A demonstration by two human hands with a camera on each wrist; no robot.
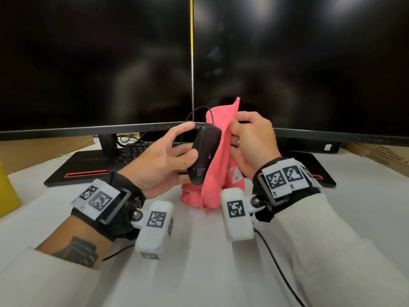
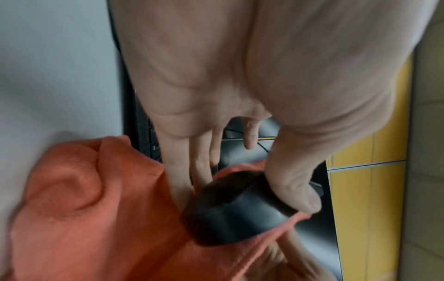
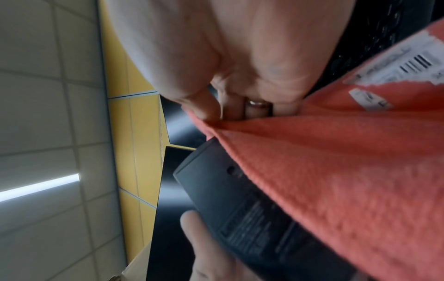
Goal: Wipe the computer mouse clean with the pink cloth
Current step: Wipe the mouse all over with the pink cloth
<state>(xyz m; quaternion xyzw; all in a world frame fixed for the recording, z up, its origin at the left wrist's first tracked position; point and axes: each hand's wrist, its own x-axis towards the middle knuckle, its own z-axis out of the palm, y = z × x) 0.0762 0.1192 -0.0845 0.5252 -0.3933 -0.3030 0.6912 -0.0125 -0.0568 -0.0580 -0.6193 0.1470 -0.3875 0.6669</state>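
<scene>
My left hand (image 1: 177,149) holds the black wired computer mouse (image 1: 204,154) lifted off the desk and tipped on edge, thumb on the near side and fingers behind it. Its labelled underside (image 3: 242,214) faces me. The pink cloth (image 1: 218,165) hangs against the mouse's right side, its lower folds resting on the white desk. My right hand (image 1: 250,140) pinches the cloth and presses it to the mouse. In the left wrist view the thumb (image 2: 295,182) lies on the mouse (image 2: 235,207) above the cloth (image 2: 96,218). A white tag (image 3: 403,62) is on the cloth (image 3: 336,171).
Two dark monitors (image 1: 95,63) stand side by side close behind my hands. A black keyboard (image 1: 130,151) lies under them. A yellow object (image 1: 6,191) sits at the left desk edge. A black cable (image 1: 281,271) trails over the white desk (image 1: 199,262) near my right wrist.
</scene>
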